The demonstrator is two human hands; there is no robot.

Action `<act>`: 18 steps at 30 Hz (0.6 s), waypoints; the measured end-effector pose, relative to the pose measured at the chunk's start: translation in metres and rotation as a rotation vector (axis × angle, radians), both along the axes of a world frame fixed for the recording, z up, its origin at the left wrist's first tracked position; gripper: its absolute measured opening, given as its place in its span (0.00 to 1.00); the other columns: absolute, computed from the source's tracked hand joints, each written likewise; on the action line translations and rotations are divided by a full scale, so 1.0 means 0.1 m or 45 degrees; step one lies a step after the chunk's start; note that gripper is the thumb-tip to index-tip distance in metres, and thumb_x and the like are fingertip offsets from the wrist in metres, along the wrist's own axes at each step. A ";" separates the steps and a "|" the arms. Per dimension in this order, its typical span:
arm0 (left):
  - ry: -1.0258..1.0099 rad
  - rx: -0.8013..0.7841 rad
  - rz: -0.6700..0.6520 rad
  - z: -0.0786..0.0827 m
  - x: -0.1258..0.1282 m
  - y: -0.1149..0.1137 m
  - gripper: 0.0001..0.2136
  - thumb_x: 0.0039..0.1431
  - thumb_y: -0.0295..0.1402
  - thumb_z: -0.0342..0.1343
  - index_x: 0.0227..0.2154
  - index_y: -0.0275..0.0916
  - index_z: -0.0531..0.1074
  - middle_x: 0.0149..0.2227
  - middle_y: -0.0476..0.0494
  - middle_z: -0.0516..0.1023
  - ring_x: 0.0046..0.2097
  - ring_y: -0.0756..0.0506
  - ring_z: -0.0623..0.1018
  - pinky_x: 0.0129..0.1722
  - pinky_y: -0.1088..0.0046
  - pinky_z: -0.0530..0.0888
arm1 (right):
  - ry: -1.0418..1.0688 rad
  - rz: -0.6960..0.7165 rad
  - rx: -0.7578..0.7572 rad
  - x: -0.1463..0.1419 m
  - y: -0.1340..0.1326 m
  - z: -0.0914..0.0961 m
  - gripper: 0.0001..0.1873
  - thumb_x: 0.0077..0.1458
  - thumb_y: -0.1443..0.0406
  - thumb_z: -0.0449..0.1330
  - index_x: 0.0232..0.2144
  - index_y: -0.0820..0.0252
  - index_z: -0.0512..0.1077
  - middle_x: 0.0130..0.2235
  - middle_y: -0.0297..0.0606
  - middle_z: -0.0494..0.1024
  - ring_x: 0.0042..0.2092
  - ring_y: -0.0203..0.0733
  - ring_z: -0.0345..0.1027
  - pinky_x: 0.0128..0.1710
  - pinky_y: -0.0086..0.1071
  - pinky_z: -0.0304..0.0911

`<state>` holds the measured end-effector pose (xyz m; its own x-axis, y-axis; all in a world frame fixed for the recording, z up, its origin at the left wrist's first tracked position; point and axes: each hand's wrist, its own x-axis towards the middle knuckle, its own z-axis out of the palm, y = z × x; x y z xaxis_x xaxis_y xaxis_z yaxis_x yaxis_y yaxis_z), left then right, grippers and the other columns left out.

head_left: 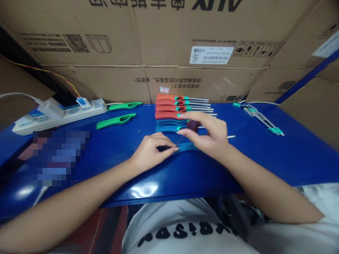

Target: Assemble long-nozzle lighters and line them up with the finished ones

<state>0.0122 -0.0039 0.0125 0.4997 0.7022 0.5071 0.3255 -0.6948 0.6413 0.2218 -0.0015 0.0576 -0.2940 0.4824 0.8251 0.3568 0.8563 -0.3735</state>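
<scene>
My left hand [150, 150] pinches the left end of a blue long-neck lighter [185, 146] lying on the blue table [148, 176]. My right hand [213, 135] grips the dark red handle of a screwdriver [193, 126]; its thin shaft slants down to the lighter's handle beside my left fingertips. The lighter's metal tip sticks out beyond my right hand, which hides its middle. Just behind, other lighters lie in a stacked row: orange and red ones [166, 107] at the back, blue ones [165, 129] nearer me.
Two green handle shells [116, 121] lie at left, near a white power strip [71, 112] with plugs and cables. Metal lighter tubes with green parts [262, 120] rest at right. A cardboard wall [169, 46] stands behind. A blurred patch [62, 157] covers something at left.
</scene>
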 end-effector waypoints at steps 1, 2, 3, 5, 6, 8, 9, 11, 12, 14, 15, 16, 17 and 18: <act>0.007 -0.004 -0.005 0.00 0.00 0.00 0.03 0.60 0.33 0.66 0.33 0.42 0.84 0.34 0.45 0.86 0.37 0.45 0.83 0.41 0.68 0.78 | -0.035 0.013 -0.002 0.00 -0.02 0.00 0.13 0.66 0.60 0.61 0.51 0.55 0.75 0.45 0.38 0.83 0.35 0.37 0.76 0.36 0.32 0.74; 0.010 -0.010 -0.008 0.01 0.00 0.00 0.03 0.61 0.34 0.66 0.34 0.42 0.84 0.35 0.45 0.86 0.37 0.45 0.83 0.42 0.67 0.78 | -0.064 0.037 -0.046 0.00 -0.04 0.01 0.15 0.68 0.60 0.58 0.55 0.55 0.73 0.46 0.39 0.82 0.37 0.38 0.77 0.37 0.33 0.75; 0.010 -0.018 -0.006 0.01 0.00 0.00 0.03 0.61 0.34 0.66 0.34 0.42 0.84 0.35 0.45 0.86 0.38 0.44 0.83 0.42 0.67 0.78 | -0.086 0.070 -0.121 0.00 -0.05 0.01 0.19 0.69 0.60 0.55 0.59 0.55 0.70 0.47 0.41 0.82 0.39 0.40 0.77 0.38 0.34 0.76; 0.003 -0.028 -0.004 0.01 -0.01 0.01 0.03 0.60 0.34 0.66 0.34 0.42 0.84 0.34 0.45 0.86 0.38 0.44 0.83 0.42 0.66 0.78 | -0.094 0.148 -0.284 0.00 -0.07 0.01 0.24 0.70 0.61 0.52 0.66 0.54 0.63 0.48 0.42 0.81 0.41 0.41 0.77 0.40 0.36 0.77; -0.001 -0.031 -0.007 0.01 -0.01 0.02 0.03 0.60 0.34 0.66 0.33 0.42 0.83 0.34 0.45 0.85 0.38 0.44 0.83 0.42 0.66 0.78 | -0.088 0.179 -0.349 0.00 -0.08 0.00 0.26 0.70 0.61 0.52 0.68 0.53 0.60 0.48 0.42 0.80 0.42 0.42 0.77 0.41 0.37 0.77; -0.005 -0.043 -0.024 0.01 -0.02 0.03 0.03 0.60 0.34 0.66 0.34 0.41 0.83 0.35 0.45 0.85 0.38 0.44 0.83 0.43 0.66 0.78 | -0.052 0.184 -0.424 -0.01 -0.07 -0.03 0.28 0.68 0.61 0.54 0.68 0.52 0.59 0.49 0.43 0.80 0.42 0.43 0.77 0.40 0.38 0.78; -0.002 -0.053 -0.037 0.01 -0.02 0.04 0.03 0.59 0.34 0.67 0.35 0.41 0.82 0.36 0.45 0.85 0.39 0.44 0.83 0.44 0.66 0.78 | -0.030 0.167 -0.442 -0.01 -0.06 -0.04 0.27 0.68 0.61 0.55 0.67 0.51 0.60 0.50 0.43 0.79 0.43 0.44 0.77 0.40 0.39 0.78; 0.026 -0.065 -0.065 0.00 -0.02 0.04 0.08 0.57 0.35 0.68 0.39 0.41 0.81 0.40 0.44 0.85 0.43 0.43 0.83 0.49 0.66 0.78 | -0.003 0.140 -0.459 -0.01 -0.04 -0.06 0.26 0.67 0.61 0.57 0.65 0.52 0.63 0.51 0.43 0.78 0.44 0.44 0.77 0.39 0.38 0.79; 0.056 -0.063 -0.075 0.00 -0.03 0.04 0.12 0.56 0.36 0.69 0.42 0.40 0.81 0.42 0.43 0.85 0.46 0.43 0.83 0.51 0.65 0.78 | 0.002 0.135 -0.460 -0.02 -0.03 -0.07 0.25 0.67 0.62 0.57 0.64 0.52 0.64 0.52 0.43 0.78 0.43 0.44 0.77 0.39 0.38 0.79; 0.145 -0.054 -0.087 -0.01 -0.03 0.04 0.18 0.54 0.38 0.71 0.46 0.40 0.79 0.47 0.42 0.84 0.49 0.41 0.82 0.54 0.63 0.77 | 0.006 0.145 -0.452 -0.02 -0.02 -0.08 0.23 0.66 0.63 0.58 0.63 0.52 0.65 0.53 0.43 0.78 0.43 0.43 0.77 0.39 0.36 0.78; 0.192 -0.053 -0.092 -0.01 -0.03 0.03 0.20 0.53 0.38 0.71 0.48 0.40 0.78 0.48 0.41 0.83 0.50 0.40 0.81 0.55 0.62 0.77 | 0.009 0.154 -0.448 -0.03 -0.01 -0.09 0.23 0.66 0.64 0.58 0.62 0.53 0.65 0.53 0.43 0.78 0.43 0.42 0.77 0.39 0.36 0.78; 0.233 -0.055 -0.099 -0.02 -0.03 0.03 0.21 0.54 0.38 0.71 0.49 0.40 0.77 0.50 0.41 0.82 0.51 0.40 0.81 0.56 0.61 0.77 | 0.014 0.166 -0.443 -0.03 -0.01 -0.10 0.23 0.66 0.64 0.58 0.62 0.53 0.65 0.52 0.43 0.78 0.43 0.42 0.77 0.38 0.35 0.78; 0.262 -0.061 -0.107 -0.02 -0.03 0.02 0.21 0.54 0.37 0.70 0.51 0.40 0.76 0.51 0.40 0.82 0.52 0.39 0.81 0.56 0.61 0.76 | 0.019 0.177 -0.437 -0.04 0.00 -0.11 0.22 0.66 0.65 0.58 0.61 0.54 0.65 0.51 0.43 0.78 0.44 0.42 0.77 0.38 0.35 0.78; 0.279 -0.065 -0.117 -0.02 -0.03 0.02 0.21 0.55 0.36 0.69 0.51 0.40 0.76 0.51 0.40 0.82 0.53 0.39 0.81 0.57 0.61 0.76 | 0.020 0.185 -0.432 -0.04 0.00 -0.12 0.22 0.66 0.65 0.58 0.61 0.54 0.65 0.50 0.42 0.78 0.44 0.42 0.77 0.38 0.34 0.78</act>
<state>0.0089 -0.0021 0.0104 0.6570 0.6706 0.3444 0.3975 -0.6963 0.5976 0.2174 -0.0013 0.0453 -0.3682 0.6832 0.6306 0.2321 0.7243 -0.6493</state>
